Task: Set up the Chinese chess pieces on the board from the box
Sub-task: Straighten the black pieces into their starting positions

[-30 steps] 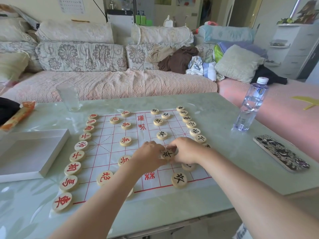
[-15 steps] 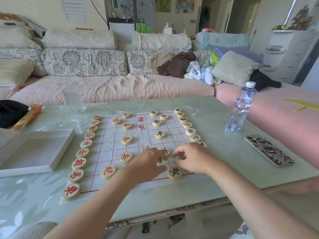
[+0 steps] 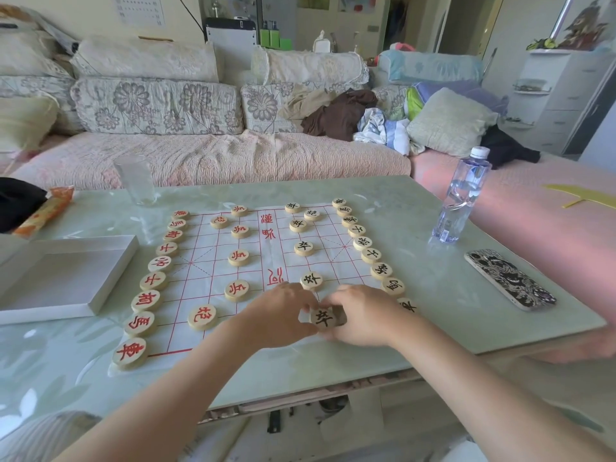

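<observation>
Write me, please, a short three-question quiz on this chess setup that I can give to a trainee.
1. True or false: the water bottle lies on its side on the table.
2. The piece between the left hand and the right hand bears a character in: A red, B black, C green.
3. Fill in: seen from the person, the white box sits to the ___ of the board.

Key: 1 false, it stands upright; 2 B; 3 left.
</observation>
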{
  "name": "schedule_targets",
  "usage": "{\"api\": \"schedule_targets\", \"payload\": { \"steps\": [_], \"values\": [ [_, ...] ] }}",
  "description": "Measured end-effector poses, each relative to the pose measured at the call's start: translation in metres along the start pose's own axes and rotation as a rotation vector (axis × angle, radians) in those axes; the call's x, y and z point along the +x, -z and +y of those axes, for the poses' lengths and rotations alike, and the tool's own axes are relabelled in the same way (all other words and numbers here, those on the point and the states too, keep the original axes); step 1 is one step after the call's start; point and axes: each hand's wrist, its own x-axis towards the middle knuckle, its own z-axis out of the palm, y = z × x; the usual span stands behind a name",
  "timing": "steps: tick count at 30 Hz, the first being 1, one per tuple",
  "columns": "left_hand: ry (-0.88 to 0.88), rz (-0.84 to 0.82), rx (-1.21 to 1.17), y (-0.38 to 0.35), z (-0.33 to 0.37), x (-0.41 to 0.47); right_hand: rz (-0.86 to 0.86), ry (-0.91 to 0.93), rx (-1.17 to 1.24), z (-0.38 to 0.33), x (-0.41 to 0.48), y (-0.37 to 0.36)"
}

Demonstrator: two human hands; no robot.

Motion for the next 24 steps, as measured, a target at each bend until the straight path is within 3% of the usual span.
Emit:
{"api": "schedule_targets", "payload": {
  "steps": [24],
  "values": [
    [0.107, 0.010, 0.018, 0.000, 0.000, -0.002, -0.007, 0.087, 0.250, 0.020, 0.016, -0.008]
  ]
}}
